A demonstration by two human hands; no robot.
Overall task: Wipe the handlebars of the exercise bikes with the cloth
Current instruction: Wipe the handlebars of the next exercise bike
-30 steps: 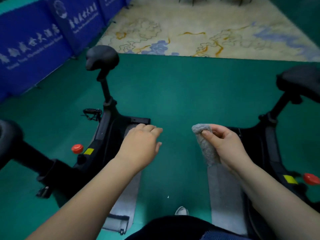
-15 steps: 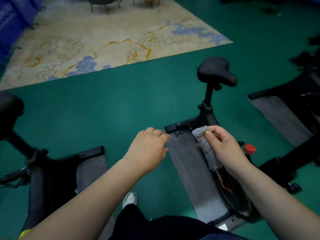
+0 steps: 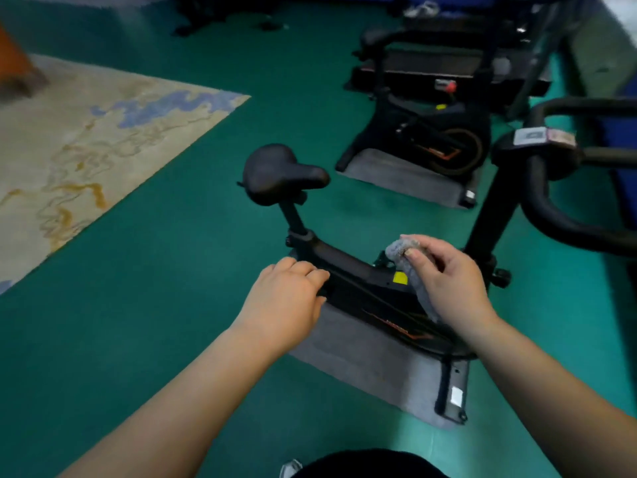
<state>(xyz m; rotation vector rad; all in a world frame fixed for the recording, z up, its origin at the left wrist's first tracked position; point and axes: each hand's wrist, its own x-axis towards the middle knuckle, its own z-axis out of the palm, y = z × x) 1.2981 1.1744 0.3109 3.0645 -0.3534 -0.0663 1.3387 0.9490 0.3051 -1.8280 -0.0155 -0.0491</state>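
Note:
A grey cloth hangs from my right hand, which pinches it between thumb and fingers. That hand hovers over the frame of a black exercise bike standing on a grey mat. The bike's black handlebars curve in at the right edge, to the right of and above my right hand, apart from it. My left hand floats in front of the bike frame with loosely curled fingers and holds nothing. The bike's saddle stands beyond both hands.
A second black exercise bike on its own grey mat stands farther back, with a treadmill-like machine behind it. A patterned cream rug lies on the green floor at the left.
The view has swung right: the rug slid left, and the handlebars and a farther bike came into view. My hands keep their pose, the right still pinching the cloth.

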